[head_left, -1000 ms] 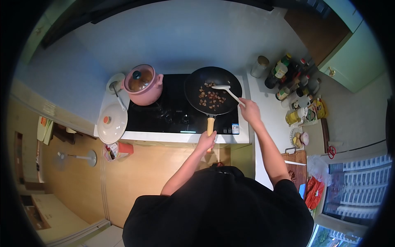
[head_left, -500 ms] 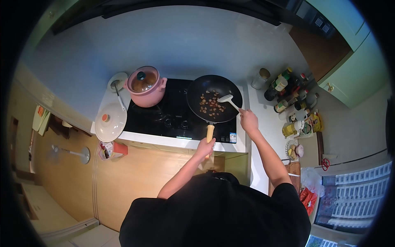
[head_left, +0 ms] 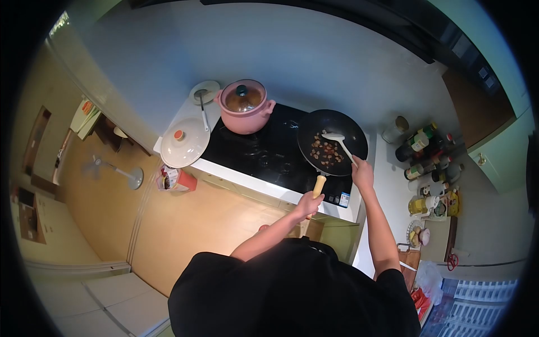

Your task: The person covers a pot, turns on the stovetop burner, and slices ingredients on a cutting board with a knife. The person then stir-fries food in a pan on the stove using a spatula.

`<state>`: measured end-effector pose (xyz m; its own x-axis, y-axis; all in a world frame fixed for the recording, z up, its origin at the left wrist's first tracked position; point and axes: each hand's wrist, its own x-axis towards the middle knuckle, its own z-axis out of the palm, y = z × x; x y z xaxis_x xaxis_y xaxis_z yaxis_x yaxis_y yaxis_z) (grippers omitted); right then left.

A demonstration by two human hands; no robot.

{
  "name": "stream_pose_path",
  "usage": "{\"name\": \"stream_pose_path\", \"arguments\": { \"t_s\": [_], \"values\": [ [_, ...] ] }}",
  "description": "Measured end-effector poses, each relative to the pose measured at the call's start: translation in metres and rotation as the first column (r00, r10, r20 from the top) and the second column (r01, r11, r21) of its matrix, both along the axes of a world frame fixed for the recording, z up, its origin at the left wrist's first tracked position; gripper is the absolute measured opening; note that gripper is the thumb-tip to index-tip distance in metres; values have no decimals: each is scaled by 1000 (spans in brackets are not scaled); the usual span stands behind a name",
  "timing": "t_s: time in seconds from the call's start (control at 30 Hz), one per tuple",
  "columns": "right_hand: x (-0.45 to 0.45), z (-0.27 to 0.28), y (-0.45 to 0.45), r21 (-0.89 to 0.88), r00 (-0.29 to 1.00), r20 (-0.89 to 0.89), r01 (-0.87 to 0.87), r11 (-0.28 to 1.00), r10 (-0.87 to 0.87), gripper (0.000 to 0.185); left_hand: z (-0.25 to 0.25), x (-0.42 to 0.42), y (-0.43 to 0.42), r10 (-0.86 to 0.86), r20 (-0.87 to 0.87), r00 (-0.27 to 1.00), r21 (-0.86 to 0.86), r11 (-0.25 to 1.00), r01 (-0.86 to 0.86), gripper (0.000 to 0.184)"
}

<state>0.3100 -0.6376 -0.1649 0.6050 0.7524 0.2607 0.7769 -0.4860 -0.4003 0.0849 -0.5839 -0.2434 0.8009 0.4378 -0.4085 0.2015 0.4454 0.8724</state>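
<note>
My left hand (head_left: pixel 309 205) is wrapped around the light wooden handle (head_left: pixel 319 186) of a black frying pan (head_left: pixel 349 130) on the cooktop. Small browned pieces of food (head_left: pixel 327 153) lie in the lower left part of the pan. My right hand (head_left: pixel 362 172) grips a pale spatula (head_left: pixel 343 145) by its handle at the pan's right rim. The spatula's head rests over the upper edge of the food; whether it touches the pan's bottom I cannot tell.
Left of the pan, a pink pot (head_left: pixel 247 119) with a glass lid stands on the black cooktop (head_left: pixel 264 149). A cream lid (head_left: pixel 185 147) and a ladle on a plate (head_left: pixel 204 91) lie farther left. Bottles (head_left: pixel 418 144) crowd the right counter, with a cutting board (head_left: pixel 409 263) nearer me.
The whole view has turned and shifted, so the stove sits farther right. Both hands keep their holds. The food has gathered closer together, and the spatula head now lies at its upper edge.
</note>
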Motion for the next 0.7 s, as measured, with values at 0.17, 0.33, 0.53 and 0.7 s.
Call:
{"name": "stream_pose_path", "arguments": {
  "t_s": [0.17,0.33,0.53,0.7],
  "values": [
    [-7,8,0,4,997,-62,40,999,-40,31,1,0,1,12,-47,999,-2,1000,-12,27],
    [3,17,-46,105,982,-178,80,991,-61,31,12,1,0,56,-132,990,-13,998,-58,28],
    [-23,35,-111,144,698,-697,359,922,-163,33,11,1,1,45,-97,994,-35,998,-49,27],
    [-59,19,-131,239,579,-808,488,839,-107,35,15,0,0,22,-120,993,-77,997,-32,24]
  ]
}}
